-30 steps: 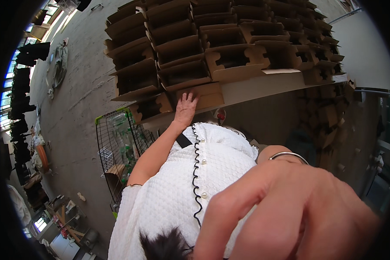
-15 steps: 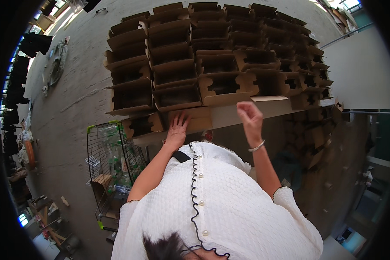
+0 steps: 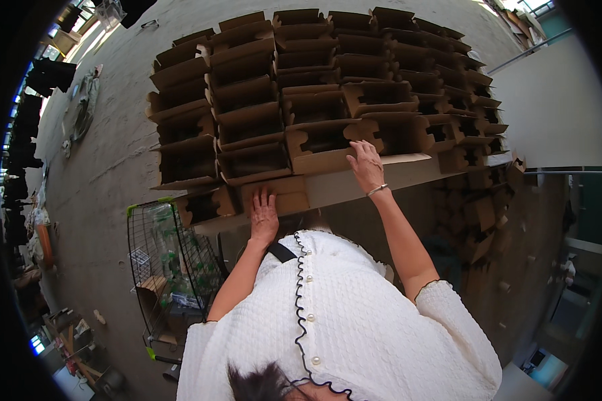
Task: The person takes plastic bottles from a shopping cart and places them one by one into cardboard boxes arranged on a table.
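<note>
My left hand [image 3: 263,217] lies flat, fingers apart, on a closed brown cardboard box [image 3: 292,192] at the table's near edge. To the right, my right hand [image 3: 366,168] reaches to the front wall of an open-topped cardboard box [image 3: 321,160]. Its fingers are stretched out over that wall's upper edge, with the thumb apart in front; no firm grip shows. Beside my left hand stands a smaller open cardboard box [image 3: 211,206]. Behind both hands, many open cardboard boxes [image 3: 247,123] stand in tight rows, their flaps raised and insides dark.
The pale table edge [image 3: 408,170] runs in front of the boxes. At the left stands a black wire cart [image 3: 174,260] with green corners, holding clear bottles. More cardboard [image 3: 481,214] is stacked below at the right. A pale panel [image 3: 555,107] rises at the far right.
My right hand has moved left and forward from above the table edge onto the box's front wall, its curled fingers now straightened. My left hand stays on the closed box; the view has shifted slightly.
</note>
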